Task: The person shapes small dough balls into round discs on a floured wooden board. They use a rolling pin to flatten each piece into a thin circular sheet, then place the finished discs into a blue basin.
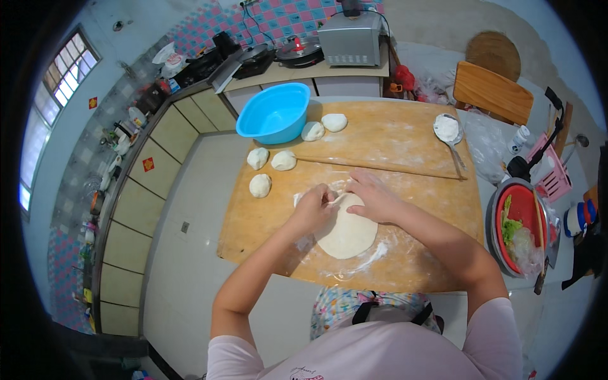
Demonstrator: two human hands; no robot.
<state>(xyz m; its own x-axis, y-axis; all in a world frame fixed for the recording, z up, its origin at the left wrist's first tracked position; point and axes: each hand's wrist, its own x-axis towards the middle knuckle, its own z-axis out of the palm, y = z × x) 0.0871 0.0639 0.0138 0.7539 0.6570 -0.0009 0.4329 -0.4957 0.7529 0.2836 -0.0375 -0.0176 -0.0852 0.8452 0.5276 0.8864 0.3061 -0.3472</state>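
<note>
A flat round sheet of dough (347, 232) lies on the floured wooden board (418, 266). At its upper left edge, my left hand (314, 206) pinches the dough between thumb and fingers. My right hand (373, 197) rests over the upper right edge with its fingers spread and the thumb on the dough; whether it grips any dough is hard to tell. Beyond my hands a long thin rolling pin (380, 166) lies across the board. Several dough balls sit at the left, among them one (260, 185) nearest me and another (334, 122) near the far edge.
A blue plastic basin (273, 114) stands at the board's far left corner. A metal ladle of flour (447, 128) lies at the far right. Right of the board are a red basin (517, 209) with greens and a plastic bag, and a pink basket (553, 171). A wooden chair (494, 90) stands behind.
</note>
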